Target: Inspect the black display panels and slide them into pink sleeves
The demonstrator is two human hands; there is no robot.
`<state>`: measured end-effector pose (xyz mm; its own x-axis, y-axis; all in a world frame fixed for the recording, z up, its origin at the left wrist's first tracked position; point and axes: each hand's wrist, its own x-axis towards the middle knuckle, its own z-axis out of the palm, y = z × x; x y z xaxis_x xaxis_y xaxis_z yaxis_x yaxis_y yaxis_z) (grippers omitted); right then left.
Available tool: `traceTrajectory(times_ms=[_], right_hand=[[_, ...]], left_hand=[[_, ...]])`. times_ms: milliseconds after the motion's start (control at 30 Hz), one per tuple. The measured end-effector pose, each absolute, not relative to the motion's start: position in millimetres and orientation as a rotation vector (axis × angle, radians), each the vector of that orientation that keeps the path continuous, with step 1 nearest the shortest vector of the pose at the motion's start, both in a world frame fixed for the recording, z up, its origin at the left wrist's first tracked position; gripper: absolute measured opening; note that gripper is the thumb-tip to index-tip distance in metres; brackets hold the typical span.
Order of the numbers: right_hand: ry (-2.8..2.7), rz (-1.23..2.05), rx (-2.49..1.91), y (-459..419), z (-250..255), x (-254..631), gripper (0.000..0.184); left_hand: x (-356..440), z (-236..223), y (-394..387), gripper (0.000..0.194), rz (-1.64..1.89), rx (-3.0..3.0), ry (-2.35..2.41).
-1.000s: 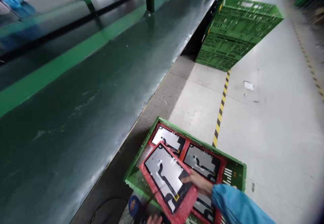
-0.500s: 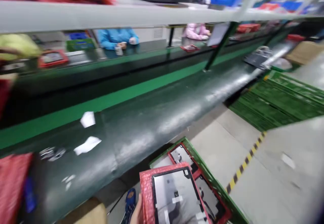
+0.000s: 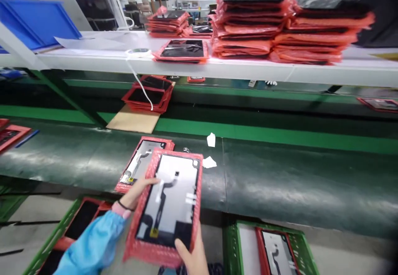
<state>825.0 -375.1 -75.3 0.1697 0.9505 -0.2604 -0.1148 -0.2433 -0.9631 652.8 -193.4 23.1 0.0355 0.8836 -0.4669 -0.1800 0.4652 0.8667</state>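
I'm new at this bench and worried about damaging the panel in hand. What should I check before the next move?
1. Left hand gripping the held panel: ok, at its left edge.
2. Right hand gripping it: ok, at the lower right corner.
3. Red bubble wrap around the panel: ok, shows along every edge.
4. Bench free of scraps: not ok, two white scraps lie there.
5. Clearance from the second panel: cannot tell, they overlap in view.
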Motion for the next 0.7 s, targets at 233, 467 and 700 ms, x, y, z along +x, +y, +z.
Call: traceTrajectory(times_ms=[233, 467, 700], right_hand=[[-0.969, 1.429, -1.106, -282, -66, 712, 0.086], [-0.936, 1.467, -1.171, -249, -82, 683, 0.095], [-0.878, 1.512, -1.099, -252, -92, 702, 0.086]], left_hand=[[564, 37, -91, 0.059, 0.889, 0.715, 1.464], [550, 8, -61, 0.044, 0.700, 0.801, 1.653], [554, 23, -35, 0.042, 0.684, 1.107, 1.995]])
